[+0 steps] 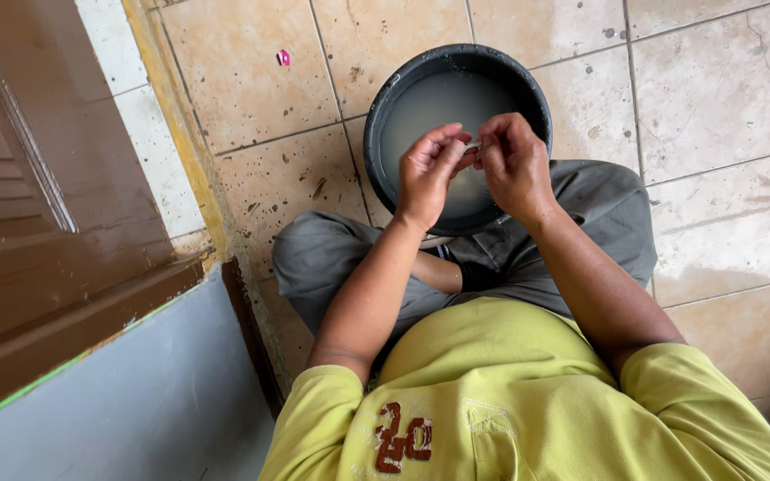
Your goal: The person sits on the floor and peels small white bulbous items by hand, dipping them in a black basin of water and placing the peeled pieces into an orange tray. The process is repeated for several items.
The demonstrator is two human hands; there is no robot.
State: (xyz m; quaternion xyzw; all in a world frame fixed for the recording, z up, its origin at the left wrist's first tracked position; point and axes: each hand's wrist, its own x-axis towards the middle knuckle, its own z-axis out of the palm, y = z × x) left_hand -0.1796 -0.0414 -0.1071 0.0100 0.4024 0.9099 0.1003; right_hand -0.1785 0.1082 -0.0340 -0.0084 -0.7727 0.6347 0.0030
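Two hands over one round black plastic basin (383,134) of cloudy water on the stained beige tile floor (715,107): my left hand (428,169) and right hand (514,165) meet fingertip to fingertip, pinching one small pale object (475,144).

Hands (472,165) over basin (385,116) on floor (715,178); door (20,178) left.

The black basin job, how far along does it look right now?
Done: the black basin already holds cloudy water. In hand: the left hand and right hand pinch one small pale item above it; what it is can't be told. Left: unclear, as no pile of finished or waiting items shows on the tiled floor.
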